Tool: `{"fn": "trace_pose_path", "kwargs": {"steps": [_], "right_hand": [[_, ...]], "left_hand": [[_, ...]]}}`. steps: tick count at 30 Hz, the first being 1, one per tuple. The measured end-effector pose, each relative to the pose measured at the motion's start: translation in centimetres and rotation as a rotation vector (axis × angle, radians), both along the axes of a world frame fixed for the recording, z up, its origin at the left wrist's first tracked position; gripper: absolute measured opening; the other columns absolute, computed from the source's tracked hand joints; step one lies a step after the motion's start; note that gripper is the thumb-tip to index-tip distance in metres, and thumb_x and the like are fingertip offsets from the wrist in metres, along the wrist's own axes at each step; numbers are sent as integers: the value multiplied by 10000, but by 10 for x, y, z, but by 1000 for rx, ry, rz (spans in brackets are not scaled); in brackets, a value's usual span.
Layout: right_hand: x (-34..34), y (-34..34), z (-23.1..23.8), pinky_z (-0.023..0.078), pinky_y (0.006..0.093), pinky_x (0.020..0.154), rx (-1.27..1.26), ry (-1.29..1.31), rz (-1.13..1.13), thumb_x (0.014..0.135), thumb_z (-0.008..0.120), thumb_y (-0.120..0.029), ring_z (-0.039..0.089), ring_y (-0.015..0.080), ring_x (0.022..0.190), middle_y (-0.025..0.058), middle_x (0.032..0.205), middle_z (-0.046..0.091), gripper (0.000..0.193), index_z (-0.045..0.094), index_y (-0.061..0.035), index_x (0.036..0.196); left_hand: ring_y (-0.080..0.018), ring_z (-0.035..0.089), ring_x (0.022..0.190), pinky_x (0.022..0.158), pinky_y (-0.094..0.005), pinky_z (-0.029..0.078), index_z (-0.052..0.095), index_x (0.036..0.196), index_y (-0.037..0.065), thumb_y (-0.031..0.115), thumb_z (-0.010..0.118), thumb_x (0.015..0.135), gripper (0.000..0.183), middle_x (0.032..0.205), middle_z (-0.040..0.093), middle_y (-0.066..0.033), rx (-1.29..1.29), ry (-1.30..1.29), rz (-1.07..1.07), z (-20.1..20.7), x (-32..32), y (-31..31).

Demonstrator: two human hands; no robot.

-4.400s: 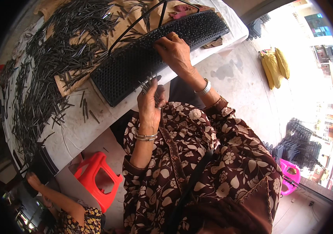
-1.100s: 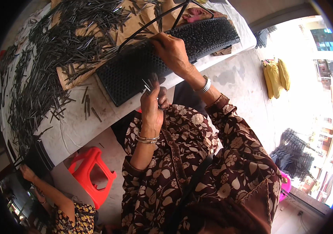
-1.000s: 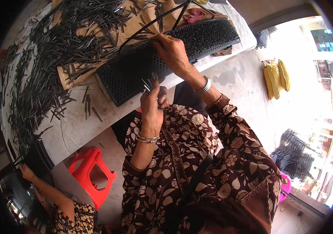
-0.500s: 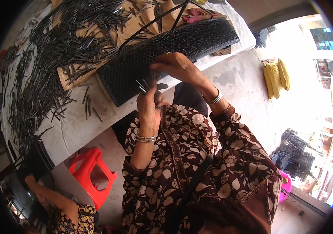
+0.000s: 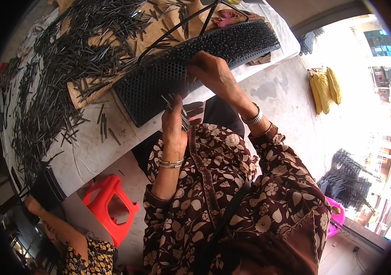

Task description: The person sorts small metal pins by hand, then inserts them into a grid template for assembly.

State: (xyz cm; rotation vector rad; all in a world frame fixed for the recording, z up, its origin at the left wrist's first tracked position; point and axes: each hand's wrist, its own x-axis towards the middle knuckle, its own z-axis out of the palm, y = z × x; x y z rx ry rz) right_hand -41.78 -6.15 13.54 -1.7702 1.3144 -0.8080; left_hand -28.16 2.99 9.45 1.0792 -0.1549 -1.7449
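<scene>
A long black panel (image 5: 136,98) with honeycomb-like holes lies along the near table edge. Short dark strips stand packed in its right part, while the holes at its left end show bare. My left hand (image 5: 173,120) is closed around a small bundle of thin dark strips (image 5: 185,120), just below the panel's near edge; some fingers are stretched out. Over the middle of the panel is my right hand (image 5: 213,75), its fingers bent together. Its fingertips blur against the dark panel, so what they pinch is hidden.
A large heap of dark strips (image 5: 53,82) covers the table's left side, partly on brown cardboard (image 5: 78,94). A thin black metal frame (image 5: 177,25) rises behind the panel. Below the table stands a red stool (image 5: 113,206); a co-worker's arm (image 5: 62,229) is at lower left. Yellow sacks (image 5: 324,91) sit right.
My right hand has moved slightly right and up, away from my left hand. The fingers of my left hand have opened out somewhat around the bundle. The co-worker's arm has shifted.
</scene>
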Motion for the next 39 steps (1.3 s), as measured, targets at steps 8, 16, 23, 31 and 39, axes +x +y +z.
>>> {"fn": "trace_pose_path", "kwargs": {"steps": [8, 16, 23, 31, 39], "right_hand": [[9, -28, -39, 516, 319, 601, -428, -36, -132, 880, 607, -54, 687, 239, 704, 134, 754, 658, 95, 558, 17, 918], [12, -31, -40, 530, 282, 597, -441, 43, -144, 902, 604, -70, 713, 187, 726, 128, 778, 680, 94, 575, 11, 939], [10, -31, -38, 532, 294, 599, -395, 50, -117, 896, 607, -66, 715, 200, 730, 141, 795, 685, 96, 584, 18, 937], [10, -31, -34, 531, 307, 607, -392, 33, -67, 874, 621, -63, 716, 224, 741, 161, 809, 685, 106, 585, 20, 930], [17, -25, -39, 497, 409, 698, -543, 466, -128, 849, 653, -175, 597, 335, 826, 154, 858, 563, 191, 644, -54, 997]], "left_hand": [[-191, 673, 774, 587, -315, 522, 577, 1140, -2, 241, 554, 968, 299, 844, 670, -95, -63, 117, -111, -24, -3, -4], [-196, 661, 823, 713, -367, 553, 578, 1159, 4, 191, 521, 978, 266, 874, 659, -89, 5, 165, -6, -20, -5, 7], [-138, 619, 732, 603, -315, 499, 619, 1097, 29, 216, 569, 963, 235, 836, 662, -71, 29, 88, -36, -16, -4, 5], [-108, 538, 635, 506, -253, 411, 608, 1056, -2, 183, 601, 947, 215, 809, 664, -99, -7, 150, 44, -16, -4, 5], [-117, 564, 661, 510, -248, 416, 596, 1092, -2, 182, 584, 956, 230, 886, 682, -129, -38, 139, 43, -11, -1, 5]]}}
